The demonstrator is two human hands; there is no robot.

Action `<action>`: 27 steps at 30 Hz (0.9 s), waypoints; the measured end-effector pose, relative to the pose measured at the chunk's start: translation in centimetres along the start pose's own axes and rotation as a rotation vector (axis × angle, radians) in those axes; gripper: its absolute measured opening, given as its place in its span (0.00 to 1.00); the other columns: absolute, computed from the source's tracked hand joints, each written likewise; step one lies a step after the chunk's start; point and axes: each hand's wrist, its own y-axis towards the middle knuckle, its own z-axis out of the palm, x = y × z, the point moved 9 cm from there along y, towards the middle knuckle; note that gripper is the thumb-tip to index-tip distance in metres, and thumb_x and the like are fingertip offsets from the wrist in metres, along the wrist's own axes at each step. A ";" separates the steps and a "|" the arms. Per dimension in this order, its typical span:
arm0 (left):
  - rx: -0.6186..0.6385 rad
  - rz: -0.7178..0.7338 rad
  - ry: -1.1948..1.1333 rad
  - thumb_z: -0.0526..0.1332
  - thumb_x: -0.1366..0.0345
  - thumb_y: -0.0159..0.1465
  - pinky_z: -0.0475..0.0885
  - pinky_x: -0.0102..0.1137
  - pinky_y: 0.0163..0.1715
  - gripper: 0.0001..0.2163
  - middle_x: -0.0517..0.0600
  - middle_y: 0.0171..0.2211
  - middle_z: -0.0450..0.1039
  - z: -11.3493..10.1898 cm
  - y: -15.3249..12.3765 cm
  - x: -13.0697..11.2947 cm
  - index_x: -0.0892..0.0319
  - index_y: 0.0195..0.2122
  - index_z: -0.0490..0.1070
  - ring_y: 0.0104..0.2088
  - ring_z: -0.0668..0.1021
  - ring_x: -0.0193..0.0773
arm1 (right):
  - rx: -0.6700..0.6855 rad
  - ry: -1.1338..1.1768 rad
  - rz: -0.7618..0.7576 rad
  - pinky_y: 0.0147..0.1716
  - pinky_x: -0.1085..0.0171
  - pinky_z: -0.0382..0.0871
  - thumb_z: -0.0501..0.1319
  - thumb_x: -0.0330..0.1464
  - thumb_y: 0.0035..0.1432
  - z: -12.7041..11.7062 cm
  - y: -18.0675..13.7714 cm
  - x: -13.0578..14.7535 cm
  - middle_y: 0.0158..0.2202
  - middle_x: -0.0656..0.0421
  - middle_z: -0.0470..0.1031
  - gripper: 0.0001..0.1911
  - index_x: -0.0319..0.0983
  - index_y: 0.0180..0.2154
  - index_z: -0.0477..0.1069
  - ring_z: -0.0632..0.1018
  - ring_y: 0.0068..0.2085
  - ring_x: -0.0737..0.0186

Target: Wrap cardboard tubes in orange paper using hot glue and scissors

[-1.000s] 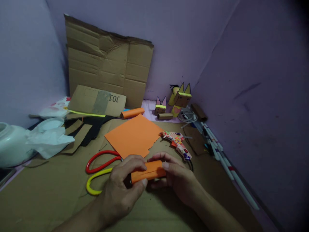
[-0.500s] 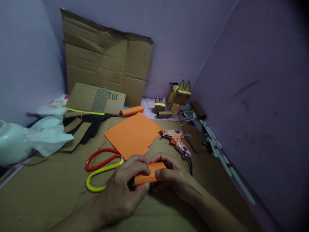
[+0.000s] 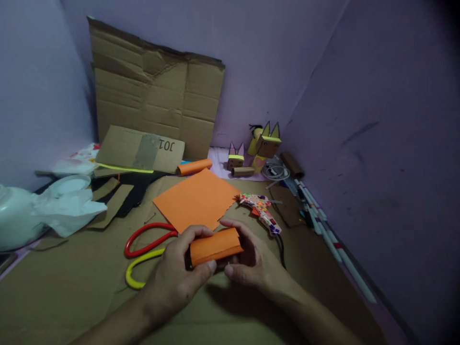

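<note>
Both of my hands hold a small orange paper-covered tube point(image 3: 214, 246) just above the cardboard work surface point(image 3: 72, 287). My left hand point(image 3: 176, 278) pinches its left end, thumb below and fingers curled over the top. My right hand point(image 3: 251, 261) cups the right end from behind and below, fingers curled around it. Just beyond lies a flat orange paper sheet point(image 3: 196, 199) with a jagged right edge. Scissors with red and yellow handles point(image 3: 143, 254) rest left of my hands.
A patterned glue gun point(image 3: 262, 211) lies right of the sheet. A large cardboard panel point(image 3: 154, 96) leans on the back wall. An orange roll point(image 3: 194, 166), small cardboard cat figures point(image 3: 268, 143) and pens point(image 3: 323, 220) line the back and right. A white pot point(image 3: 14, 218) with tissue stands far left.
My hands turned the orange tube so its broad orange face shows on top, and lifted it slightly. My right fingers moved from over the top to beneath it.
</note>
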 end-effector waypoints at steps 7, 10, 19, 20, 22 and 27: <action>0.000 -0.002 -0.131 0.62 0.61 0.57 0.72 0.32 0.40 0.15 0.52 0.43 0.73 0.0 0.1 -0.1 0.57 0.44 0.65 0.42 0.77 0.44 | -0.086 -0.320 -0.184 0.42 0.58 0.67 0.69 0.37 0.46 -0.7 -0.4 2.0 0.45 0.55 0.69 0.21 0.44 0.44 0.70 0.72 0.47 0.54; -0.006 0.027 -0.044 0.62 0.62 0.58 0.72 0.31 0.40 0.14 0.50 0.44 0.73 -0.1 0.0 -0.1 0.56 0.44 0.66 0.43 0.77 0.43 | -0.078 -0.417 -0.312 0.48 0.55 0.65 0.67 0.35 0.50 -0.4 -0.8 3.1 0.47 0.54 0.70 0.10 0.44 0.37 0.74 0.69 0.53 0.52; -0.036 0.204 0.054 0.60 0.67 0.58 0.70 0.29 0.43 0.09 0.47 0.42 0.72 -0.1 -0.1 -1.2 0.54 0.41 0.70 0.45 0.75 0.40 | -0.079 -0.403 -0.326 0.45 0.55 0.67 0.68 0.35 0.49 -0.4 -0.7 3.2 0.41 0.54 0.73 0.06 0.43 0.31 0.74 0.74 0.46 0.54; -0.031 0.201 0.062 0.60 0.67 0.59 0.70 0.29 0.43 0.09 0.47 0.42 0.73 0.0 -0.1 -1.2 0.54 0.41 0.70 0.44 0.75 0.39 | -0.083 -0.405 -0.326 0.45 0.55 0.66 0.68 0.36 0.49 -0.3 -0.7 3.2 0.40 0.54 0.73 0.06 0.43 0.31 0.73 0.74 0.45 0.54; -0.019 0.189 0.075 0.60 0.67 0.59 0.70 0.30 0.43 0.09 0.48 0.42 0.73 0.1 -0.1 -1.3 0.54 0.41 0.70 0.44 0.75 0.39 | -0.076 -0.394 -0.315 0.44 0.56 0.66 0.68 0.37 0.49 -0.1 -0.7 3.1 0.39 0.55 0.72 0.08 0.42 0.31 0.72 0.74 0.45 0.54; 0.021 0.209 0.069 0.60 0.65 0.59 0.71 0.32 0.42 0.09 0.49 0.42 0.73 0.4 -0.2 -1.8 0.55 0.42 0.70 0.43 0.76 0.41 | -0.013 -0.284 -0.211 0.42 0.60 0.66 0.69 0.35 0.48 0.1 -0.5 1.9 0.39 0.57 0.71 0.12 0.42 0.34 0.68 0.73 0.42 0.58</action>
